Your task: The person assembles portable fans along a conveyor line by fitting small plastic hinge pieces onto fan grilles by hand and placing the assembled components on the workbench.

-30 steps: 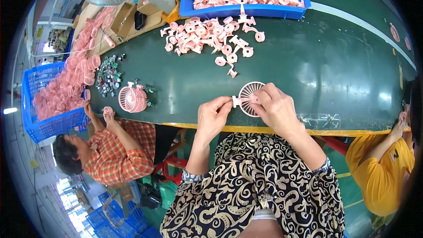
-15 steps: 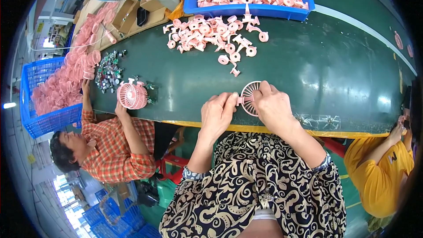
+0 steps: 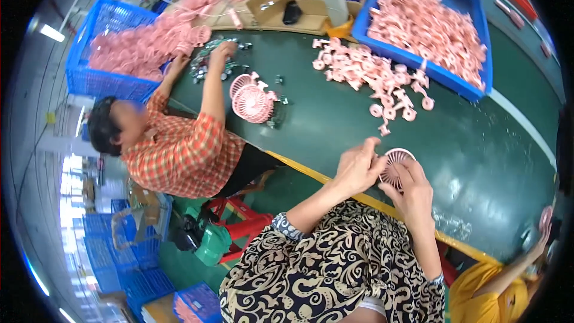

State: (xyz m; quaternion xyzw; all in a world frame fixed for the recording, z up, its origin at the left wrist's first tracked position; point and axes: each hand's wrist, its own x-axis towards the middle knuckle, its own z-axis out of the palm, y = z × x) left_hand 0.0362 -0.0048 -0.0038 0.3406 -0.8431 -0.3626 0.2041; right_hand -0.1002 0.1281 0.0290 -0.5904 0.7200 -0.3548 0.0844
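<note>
My left hand (image 3: 357, 166) and my right hand (image 3: 408, 190) both grip a round pink fan grille (image 3: 395, 166) just over the near edge of the green table (image 3: 478, 161). The left fingers close on its left rim, the right fingers wrap its lower right side. A loose pile of pink fan parts (image 3: 371, 75) lies beyond it on the table.
A blue crate of pink parts (image 3: 431, 27) stands at the back. To my left a co-worker in a checked shirt (image 3: 179, 155) reaches toward small dark parts (image 3: 209, 63), with pink fan heads (image 3: 251, 100) beside. A blue basket (image 3: 119, 54) holds more pink pieces. Another person in yellow (image 3: 496, 287) sits on my right.
The view has swung and tilted left. Both hands still hold the grille, now drawn closer to the table's near edge. The co-worker's arm has reached out to the small dark parts.
</note>
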